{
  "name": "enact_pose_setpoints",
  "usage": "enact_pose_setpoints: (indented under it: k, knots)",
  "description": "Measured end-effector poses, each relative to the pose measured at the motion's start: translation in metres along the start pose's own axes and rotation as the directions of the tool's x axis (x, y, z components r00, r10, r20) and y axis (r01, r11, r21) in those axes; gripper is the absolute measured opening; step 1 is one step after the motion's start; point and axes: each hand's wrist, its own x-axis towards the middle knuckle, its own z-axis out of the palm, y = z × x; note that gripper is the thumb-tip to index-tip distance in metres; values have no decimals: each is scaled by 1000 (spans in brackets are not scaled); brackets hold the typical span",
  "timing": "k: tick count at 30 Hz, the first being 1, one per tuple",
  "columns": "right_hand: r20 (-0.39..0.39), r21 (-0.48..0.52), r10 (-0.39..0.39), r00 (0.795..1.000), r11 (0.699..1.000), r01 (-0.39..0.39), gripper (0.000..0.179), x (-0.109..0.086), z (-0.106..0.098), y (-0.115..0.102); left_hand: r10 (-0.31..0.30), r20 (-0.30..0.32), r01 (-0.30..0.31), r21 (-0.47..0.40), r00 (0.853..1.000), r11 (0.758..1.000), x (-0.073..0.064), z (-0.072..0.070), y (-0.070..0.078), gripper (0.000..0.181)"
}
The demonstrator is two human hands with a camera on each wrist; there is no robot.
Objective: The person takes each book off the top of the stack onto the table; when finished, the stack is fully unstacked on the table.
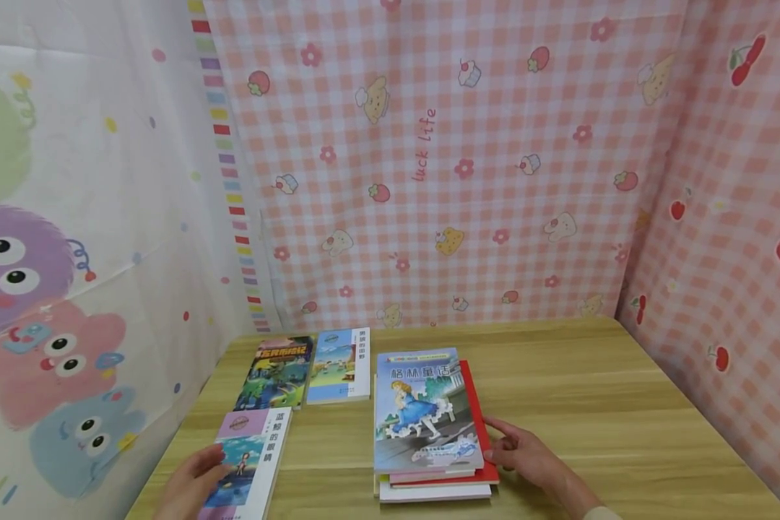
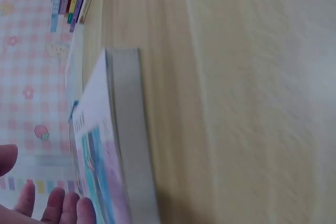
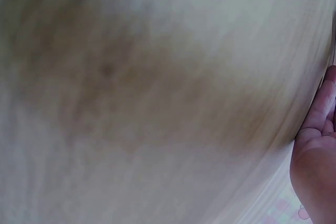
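Note:
On the left of the table, a paperback with a pink, blue and white cover [image 1: 268, 469] lies flat. My left hand [image 1: 191, 482] is over its left side, with fingers relaxed; in the left wrist view the fingers [image 2: 55, 205] show beside the same book [image 2: 100, 156]. In the middle is a stack of books, topped by one showing a girl in a blue dress [image 1: 422, 412]. A red book [image 1: 471, 404] juts out to the right beneath it, above a white-edged book [image 1: 435, 494]. My right hand [image 1: 529, 456] is at the stack's right side, fingertips right at the red book's edge.
Behind the left book lie a dark green illustrated book [image 1: 276, 372] and a blue-and-white book [image 1: 340, 365], side by side. The wooden table [image 1: 559, 375] meets a pink checked curtain [image 1: 468, 217] at the back, with printed cloth on both sides.

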Motion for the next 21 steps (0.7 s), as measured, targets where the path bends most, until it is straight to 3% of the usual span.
enact_pose_setpoints:
  k: [8, 14, 21]
  knots:
    - [-11, 8, 23, 1000, 1000, -23, 67, -1, 2, -2, 78, 50, -70, -145, 996, 987, -14, 30, 33, 64]
    - [-8, 5, 14, 1000, 1000, -14, 67, 0, 2, -1, 198, 82, -168, -280, 977, 945, -22, 58, 50, 63]
    - [0, 4, 10, 1000, 1000, -10, 68, 0, 1, -2, 259, 124, -204, -341, 958, 918, -31, 94, 71, 57]
